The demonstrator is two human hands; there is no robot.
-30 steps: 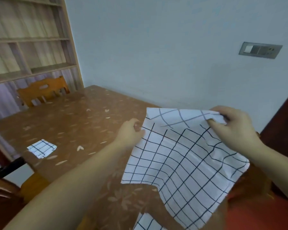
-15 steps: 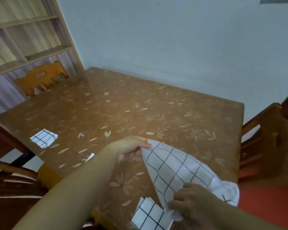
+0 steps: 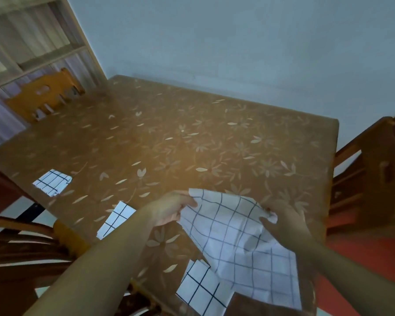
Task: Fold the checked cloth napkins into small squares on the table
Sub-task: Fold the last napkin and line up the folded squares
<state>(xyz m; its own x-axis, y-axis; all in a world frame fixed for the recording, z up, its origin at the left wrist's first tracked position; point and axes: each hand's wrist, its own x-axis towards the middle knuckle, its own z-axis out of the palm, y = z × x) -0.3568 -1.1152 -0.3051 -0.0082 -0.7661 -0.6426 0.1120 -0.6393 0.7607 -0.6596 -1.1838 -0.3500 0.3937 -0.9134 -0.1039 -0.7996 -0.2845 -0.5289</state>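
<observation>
I hold a white napkin with a dark check (image 3: 235, 238) spread above the near edge of the table (image 3: 192, 142). My left hand (image 3: 171, 209) pinches its top left corner and my right hand (image 3: 281, 222) grips its top right corner. The cloth hangs down toward me over the table edge. Three folded checked napkins lie on the table: one at the far left (image 3: 52, 181), one under my left forearm (image 3: 116, 218), one at the near edge (image 3: 198, 288), partly covered by the held cloth.
The table has a brown floral cover. Wooden chairs stand at the back left (image 3: 43, 96), at the right (image 3: 372, 169) and at the near left (image 3: 21, 242). A shelf unit (image 3: 32, 42) fills the upper left, and a pale wall runs behind the table.
The napkin came down from in front of me to the near table edge. My right hand slid from the cloth's lower end to its top right corner, spreading it out.
</observation>
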